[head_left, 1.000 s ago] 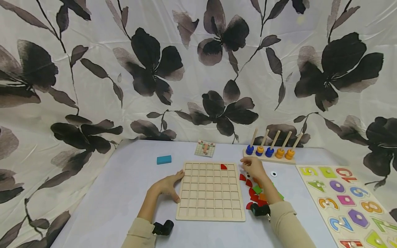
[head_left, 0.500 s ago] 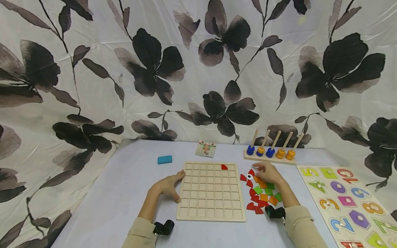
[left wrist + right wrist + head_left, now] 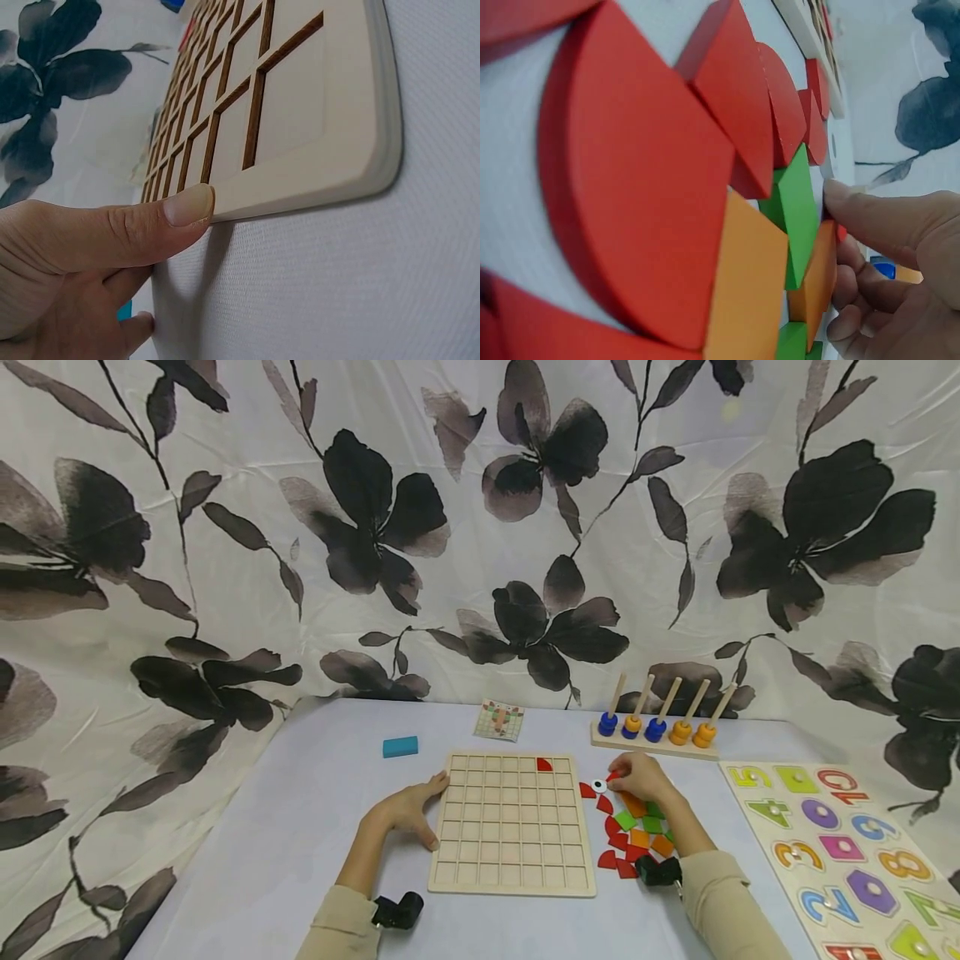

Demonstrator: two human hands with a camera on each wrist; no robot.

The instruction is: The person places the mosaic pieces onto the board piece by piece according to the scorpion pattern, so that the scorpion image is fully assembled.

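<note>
My left hand (image 3: 405, 810) rests with spread fingers against the left edge of a wooden grid board (image 3: 512, 887). Its thumb (image 3: 176, 214) touches the board's side close to a corner. One red quarter-circle piece (image 3: 544, 764) lies in a cell of the top row. To the right of the board, my right hand (image 3: 641, 775) pinches a small red piece (image 3: 613, 776) between thumb and fingers, partly hidden by them. A white eye disc (image 3: 598, 786) lies beside those fingertips. Red, green (image 3: 624, 820) and orange pieces (image 3: 639, 838) are scattered under and in front of this hand.
A patterned picture card (image 3: 498, 720) lies behind the board, and a blue block (image 3: 401, 747) at its back left. At the back right stands a peg rack (image 3: 654, 743) with blue and orange beads. A number puzzle board (image 3: 825, 852) covers the right side.
My right hand came back rightward over the pieces, then shifted slightly left and took hold of a red piece. The eye disc has slid a little left. My left hand stays at the board.
</note>
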